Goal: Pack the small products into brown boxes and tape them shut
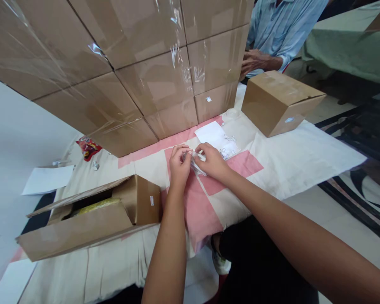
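Observation:
Over the pink and cream cloth (pixel 205 211), my left hand (pixel 179 165) and my right hand (pixel 213 162) meet with their fingers pinched. Between them is a small clear plastic bag (pixel 200 169), gripped from both sides. My fingers hide much of it, and I cannot make out whether anything is inside. Just beyond my right hand lies a white paper sheet (pixel 208 131). Several small clear or whitish pieces (pixel 230 138) rest on and beside its right part, too small to name.
Taped cardboard boxes (pixel 155 80) form a tall stack behind my hands. An open carton (pixel 82 232) stands left, a closed box (pixel 272 105) right. A red packet (pixel 88 147) and white papers (pixel 47 179) lie far left. Another person's hand (pixel 256 61) is behind the stack.

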The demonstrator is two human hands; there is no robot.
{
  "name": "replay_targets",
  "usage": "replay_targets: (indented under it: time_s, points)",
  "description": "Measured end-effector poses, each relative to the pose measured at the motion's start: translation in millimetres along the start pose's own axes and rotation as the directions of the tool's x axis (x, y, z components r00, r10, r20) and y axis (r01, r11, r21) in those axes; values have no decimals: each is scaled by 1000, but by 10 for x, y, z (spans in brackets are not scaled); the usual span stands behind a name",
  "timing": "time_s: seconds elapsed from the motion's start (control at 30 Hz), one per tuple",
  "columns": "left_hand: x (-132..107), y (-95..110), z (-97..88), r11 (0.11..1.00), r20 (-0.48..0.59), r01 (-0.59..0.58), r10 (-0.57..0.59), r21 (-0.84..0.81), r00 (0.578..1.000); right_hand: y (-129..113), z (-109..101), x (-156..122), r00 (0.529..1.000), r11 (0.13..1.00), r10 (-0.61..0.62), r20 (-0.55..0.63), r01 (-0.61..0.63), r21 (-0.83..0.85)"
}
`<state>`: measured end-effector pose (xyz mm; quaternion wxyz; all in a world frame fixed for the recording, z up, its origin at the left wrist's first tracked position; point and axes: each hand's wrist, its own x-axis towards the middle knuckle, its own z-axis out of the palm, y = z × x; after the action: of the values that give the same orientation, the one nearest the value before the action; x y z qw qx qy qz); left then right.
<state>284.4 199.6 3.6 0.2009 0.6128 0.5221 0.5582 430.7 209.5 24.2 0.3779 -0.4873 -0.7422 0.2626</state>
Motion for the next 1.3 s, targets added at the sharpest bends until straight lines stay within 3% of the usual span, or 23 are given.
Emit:
replay_targets:
  time_s: [0.2, 0.47, 0.6, 0.83, 1.3]
  points:
    - [5, 29, -6, 999, -30, 23, -22, 37, 999, -73, 51, 26, 1000, 999, 19, -18, -19, -44]
    - [42, 35, 25, 995, -146, 101, -101, -8, 984, -69, 6, 25, 1000, 997, 30, 11, -29, -74]
    - [49, 25, 50, 992, -183, 127, -123, 11, 975, -129, 34, 5, 997, 984, 77, -10, -77, -161]
    - [67, 121, -52, 992, -328, 119, -99, 41, 939, -310, 159, 19, 998, 964, 44, -49, -56, -259]
    - [54, -200, -17, 986, -215, 168, -162, 7, 963, -250, 216, 78, 987, 977, 79, -139, -104, -186]
